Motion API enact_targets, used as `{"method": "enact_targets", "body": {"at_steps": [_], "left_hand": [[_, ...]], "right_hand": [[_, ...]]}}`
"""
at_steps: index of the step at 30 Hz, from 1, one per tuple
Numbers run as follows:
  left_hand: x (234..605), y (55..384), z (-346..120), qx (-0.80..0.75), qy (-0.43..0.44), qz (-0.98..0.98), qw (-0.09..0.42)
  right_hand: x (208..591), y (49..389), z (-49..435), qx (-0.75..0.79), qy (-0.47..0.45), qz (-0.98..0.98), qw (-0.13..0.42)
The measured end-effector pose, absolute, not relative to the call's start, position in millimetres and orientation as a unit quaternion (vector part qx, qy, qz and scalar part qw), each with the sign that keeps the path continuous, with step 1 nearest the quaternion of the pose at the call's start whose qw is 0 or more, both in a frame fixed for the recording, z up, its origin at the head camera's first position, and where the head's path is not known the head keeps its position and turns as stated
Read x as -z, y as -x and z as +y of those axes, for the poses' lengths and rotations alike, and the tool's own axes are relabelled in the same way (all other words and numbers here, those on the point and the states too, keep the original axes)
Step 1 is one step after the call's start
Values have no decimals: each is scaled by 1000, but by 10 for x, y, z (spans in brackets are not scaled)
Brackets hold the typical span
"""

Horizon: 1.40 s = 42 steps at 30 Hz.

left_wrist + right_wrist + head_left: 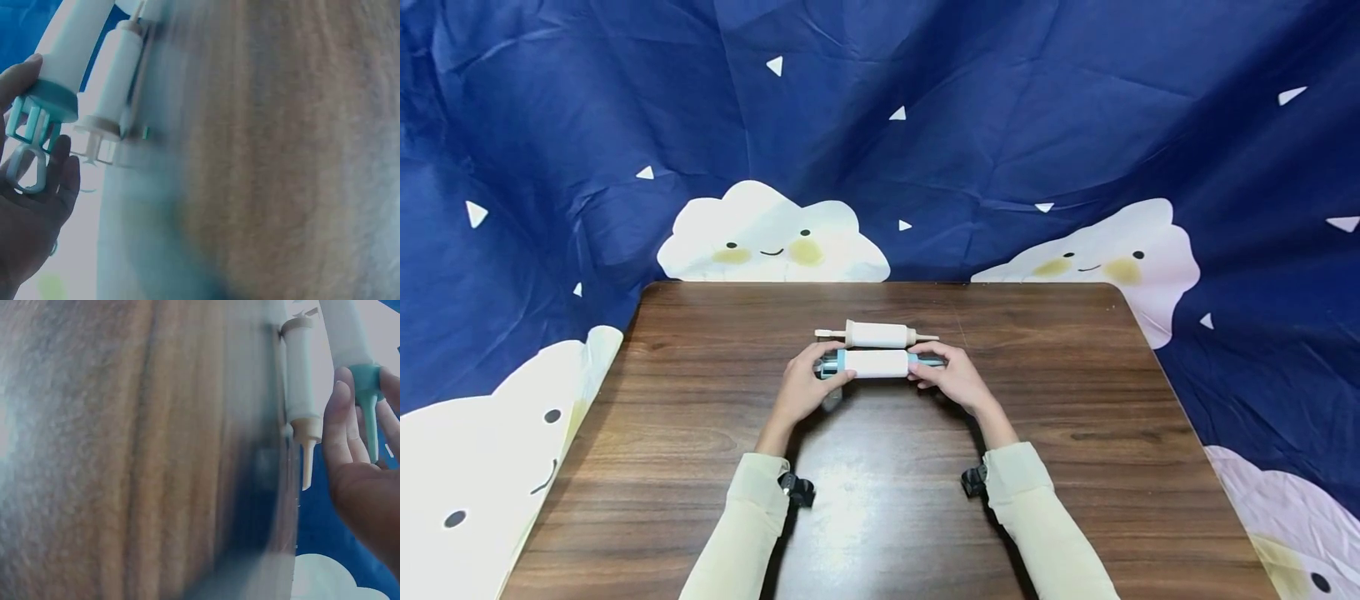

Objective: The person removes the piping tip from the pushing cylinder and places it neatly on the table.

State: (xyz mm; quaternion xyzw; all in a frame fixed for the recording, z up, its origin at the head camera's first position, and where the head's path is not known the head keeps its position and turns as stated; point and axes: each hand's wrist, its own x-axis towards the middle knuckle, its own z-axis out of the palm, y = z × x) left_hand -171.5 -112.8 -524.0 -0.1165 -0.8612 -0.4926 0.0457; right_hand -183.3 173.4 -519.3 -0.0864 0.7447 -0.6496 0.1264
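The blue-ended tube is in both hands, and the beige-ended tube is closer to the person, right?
No: the head view shows the beige-ended tube farther away, beyond the blue-ended tube, which the left hand and right hand hold.

There is room to pass over the table (887, 533) between the two sleeves (737, 533) — but farther forward, the blue-ended tube (877, 364) and the beige-ended tube (880, 335) block the way.

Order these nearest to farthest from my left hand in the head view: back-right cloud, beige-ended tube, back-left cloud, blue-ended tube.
1. Blue-ended tube: left end in your left hand.
2. Beige-ended tube: just beyond that.
3. Back-left cloud: past the table's far edge.
4. Back-right cloud: past its far right corner.
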Motion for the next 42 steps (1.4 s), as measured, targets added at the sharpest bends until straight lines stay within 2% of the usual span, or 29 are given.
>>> {"method": "enact_targets", "body": {"at_steps": [13,27,42], "left_hand": [[4950,1512,-1246,534,129,-833,63],[4619,1453,-1244,547,167,-814,102],[4330,1444,-1210,548,198,-805,114]], "right_hand": [[4918,1654,1707,683,111,710,129],[4569,1544,1720,667,131,724,116],[4266,1477,1741,652,162,739,42]]}}
